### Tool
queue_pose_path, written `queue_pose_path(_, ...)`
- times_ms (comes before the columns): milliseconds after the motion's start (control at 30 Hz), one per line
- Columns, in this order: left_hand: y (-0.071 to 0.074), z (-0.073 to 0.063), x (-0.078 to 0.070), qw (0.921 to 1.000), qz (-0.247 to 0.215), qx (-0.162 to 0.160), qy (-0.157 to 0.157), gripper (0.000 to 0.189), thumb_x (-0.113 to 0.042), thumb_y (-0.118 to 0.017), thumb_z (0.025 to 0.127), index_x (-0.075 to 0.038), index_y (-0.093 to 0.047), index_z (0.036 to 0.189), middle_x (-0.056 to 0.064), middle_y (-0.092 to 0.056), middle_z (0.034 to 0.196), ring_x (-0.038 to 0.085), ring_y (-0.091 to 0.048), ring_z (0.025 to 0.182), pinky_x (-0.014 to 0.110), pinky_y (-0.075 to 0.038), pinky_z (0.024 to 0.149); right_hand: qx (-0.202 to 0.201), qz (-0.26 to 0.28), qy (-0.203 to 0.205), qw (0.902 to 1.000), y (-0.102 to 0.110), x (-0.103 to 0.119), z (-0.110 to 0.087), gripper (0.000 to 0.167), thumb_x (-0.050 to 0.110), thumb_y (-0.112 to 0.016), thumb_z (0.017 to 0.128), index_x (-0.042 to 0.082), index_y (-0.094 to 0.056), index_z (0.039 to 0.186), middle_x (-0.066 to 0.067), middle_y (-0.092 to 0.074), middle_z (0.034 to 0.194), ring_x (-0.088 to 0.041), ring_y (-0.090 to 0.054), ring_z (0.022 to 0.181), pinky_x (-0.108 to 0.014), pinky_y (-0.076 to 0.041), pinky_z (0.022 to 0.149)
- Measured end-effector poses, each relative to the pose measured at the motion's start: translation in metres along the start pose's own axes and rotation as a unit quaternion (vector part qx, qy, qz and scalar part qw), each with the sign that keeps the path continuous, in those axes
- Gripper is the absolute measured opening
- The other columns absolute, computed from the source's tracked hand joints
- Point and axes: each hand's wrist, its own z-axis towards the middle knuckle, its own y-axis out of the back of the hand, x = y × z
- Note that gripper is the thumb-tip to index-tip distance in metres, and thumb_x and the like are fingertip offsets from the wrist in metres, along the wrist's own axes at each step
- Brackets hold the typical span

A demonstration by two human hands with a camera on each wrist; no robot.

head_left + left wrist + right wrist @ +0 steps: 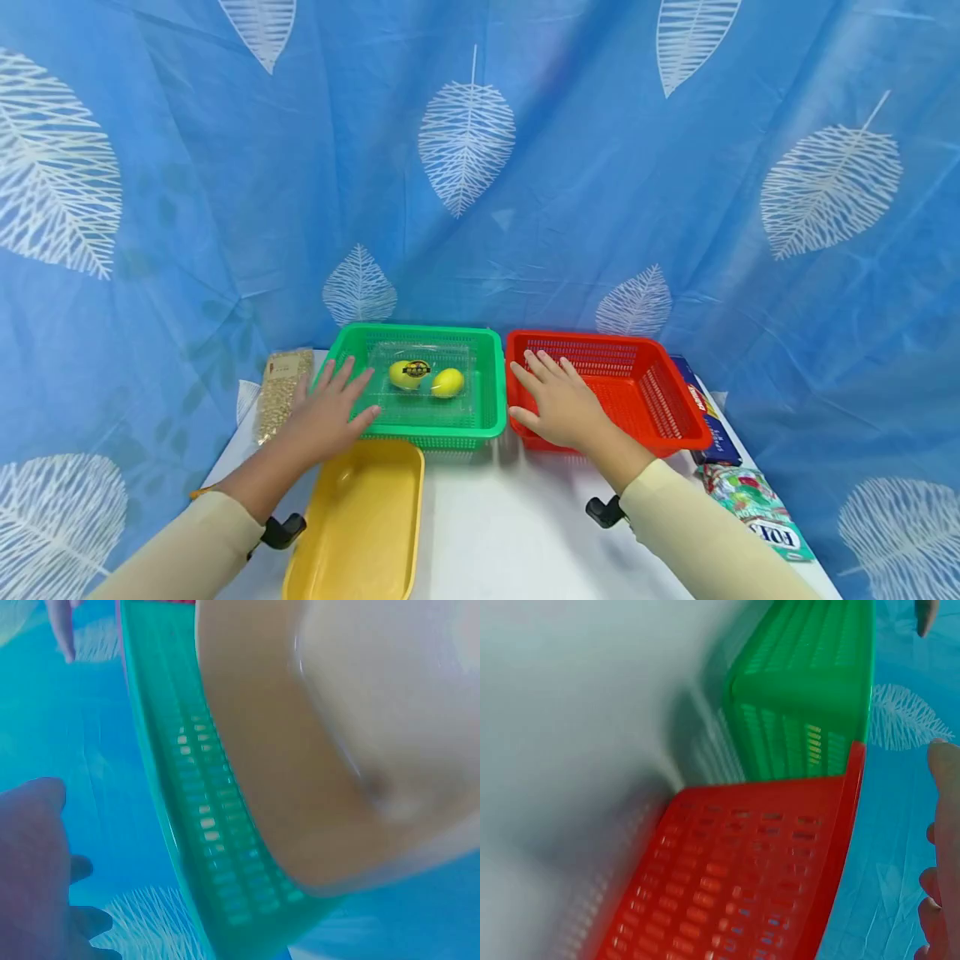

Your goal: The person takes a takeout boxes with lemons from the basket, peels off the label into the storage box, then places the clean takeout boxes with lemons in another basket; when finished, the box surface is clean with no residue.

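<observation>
My left hand, fingers spread, hovers over the left side of the green basket. Inside that basket lies a clear plastic box with two yellow fruits and a dark label. My right hand is spread above the left part of the red basket, whose visible inside holds nothing. Neither hand grips anything. In the left wrist view, the fingers stand apart from the green basket's rim; in the right wrist view, the fingers are beside the red basket's rim.
A yellow tray stands in front of the green basket. At the left lies a bag of beige grains. Along the right edge are a dark blue pack and a green bag. A blue leaf-patterned curtain hangs behind the white table.
</observation>
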Motion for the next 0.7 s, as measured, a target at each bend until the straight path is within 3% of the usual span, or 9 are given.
queue_pose_path(167, -0.002, 0.000, 0.021, 0.9964, -0.072, -0.009, 0.045, 0.073, -0.048, -0.052, 0.107, -0.010, -0.030, 0.165, 0.029, -0.014, 0.171, 0.058, -0.008, 0.155, 0.084, -0.007, 0.114, -0.021, 0.027, -0.006, 0.9994, -0.005, 0.011, 0.006, 0.082, 0.065, -0.057, 0.098, 0.022, -0.037, 0.164, -0.011, -0.033, 0.170, -0.035, -0.029, 0.158, -0.059, -0.023, 0.128)
queue_pose_path(333, -0.007, -0.001, 0.043, 0.9912, -0.106, -0.004, 0.078, 0.077, -0.049, -0.051, 0.108, -0.003, -0.027, 0.165, 0.034, -0.012, 0.169, 0.060, -0.013, 0.153, 0.083, -0.015, 0.115, -0.041, 0.062, -0.007, 0.9972, -0.006, 0.025, 0.014, 0.078, 0.063, -0.059, 0.098, 0.019, -0.045, 0.160, -0.011, -0.043, 0.165, -0.033, -0.038, 0.154, -0.056, -0.029, 0.126)
queue_pose_path(567, -0.023, 0.001, 0.061, 0.9779, -0.198, 0.001, 0.067, 0.074, -0.038, -0.049, 0.111, 0.002, -0.019, 0.165, 0.035, -0.006, 0.170, 0.060, -0.012, 0.153, 0.079, -0.020, 0.117, -0.045, 0.084, -0.024, 0.9951, -0.005, 0.044, 0.031, 0.073, 0.061, -0.057, 0.100, 0.021, -0.045, 0.160, -0.007, -0.045, 0.163, -0.030, -0.041, 0.152, -0.052, -0.032, 0.126)
queue_pose_path(700, -0.039, -0.003, 0.066, 0.9739, -0.218, -0.001, 0.063, 0.073, -0.032, -0.050, 0.111, 0.003, -0.015, 0.165, 0.035, -0.003, 0.170, 0.060, -0.008, 0.154, 0.078, -0.018, 0.117, -0.045, 0.106, -0.026, 0.9930, -0.009, 0.056, 0.041, 0.072, 0.063, -0.054, 0.101, 0.022, -0.045, 0.160, -0.005, -0.044, 0.164, -0.030, -0.042, 0.151, -0.053, -0.038, 0.122)
